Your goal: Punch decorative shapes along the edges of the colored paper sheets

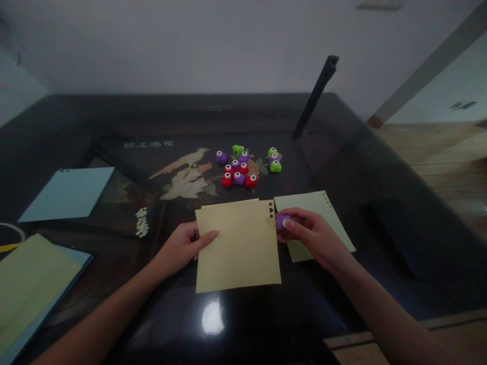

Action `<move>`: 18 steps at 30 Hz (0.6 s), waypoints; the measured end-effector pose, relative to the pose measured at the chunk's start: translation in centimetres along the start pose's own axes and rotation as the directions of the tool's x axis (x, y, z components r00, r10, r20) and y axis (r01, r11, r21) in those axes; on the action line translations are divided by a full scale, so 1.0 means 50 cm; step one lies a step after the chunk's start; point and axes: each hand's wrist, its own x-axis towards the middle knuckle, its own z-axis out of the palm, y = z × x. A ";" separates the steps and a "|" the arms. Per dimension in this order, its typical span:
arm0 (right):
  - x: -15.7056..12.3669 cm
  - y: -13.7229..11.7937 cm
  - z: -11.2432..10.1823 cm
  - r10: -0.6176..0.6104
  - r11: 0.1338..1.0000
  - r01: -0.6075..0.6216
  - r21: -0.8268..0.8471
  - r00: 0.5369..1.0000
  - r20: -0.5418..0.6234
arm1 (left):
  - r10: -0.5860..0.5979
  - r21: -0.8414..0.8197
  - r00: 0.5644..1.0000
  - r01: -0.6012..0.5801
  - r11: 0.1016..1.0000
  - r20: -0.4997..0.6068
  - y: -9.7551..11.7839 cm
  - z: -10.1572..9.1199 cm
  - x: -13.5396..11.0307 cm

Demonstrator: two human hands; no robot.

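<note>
My left hand [190,243] pinches the left edge of a pale yellow sheet of paper [238,248], thumb on top. Star and heart shaped holes run down the sheet's upper right edge. Between the thumb and fingers of my right hand [312,233] is a purple craft punch [282,221] with a white button. It sits at the sheet's right edge, just below the holes; whether the paper is inside its slot I cannot tell. Under my right hand lies a pale green sheet [335,218] with small holes along its right edge.
Several red, purple and green craft punches [239,177] stand at the table's middle. Small paper cutouts [142,223] lie left of my left hand. A blue sheet [68,195] and a yellow-green sheet [34,279] are at the left. A dark stick-like object [315,96] rises at the back right.
</note>
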 end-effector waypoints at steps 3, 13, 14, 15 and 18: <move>-0.001 -0.001 0.000 0.006 1.000 -0.006 0.001 1.000 0.002 | -0.005 0.004 1.000 0.005 1.000 0.011 0.007 0.001 -0.001; -0.001 -0.003 -0.003 -0.007 1.000 0.007 -0.002 1.000 0.014 | 0.006 0.027 1.000 -0.006 1.000 0.010 0.010 0.000 -0.005; -0.001 -0.002 -0.003 -0.011 1.000 0.011 -0.005 1.000 0.016 | 0.004 0.025 1.000 -0.004 1.000 0.011 0.011 0.000 -0.005; 0.000 -0.001 -0.003 -0.012 1.000 0.012 -0.007 1.000 0.017 | 0.004 0.021 1.000 -0.004 1.000 0.011 0.012 0.000 -0.005; 0.001 0.001 -0.001 -0.003 1.000 0.003 -0.011 1.000 0.011 | 0.015 0.025 1.000 -0.015 1.000 0.010 0.015 0.001 -0.005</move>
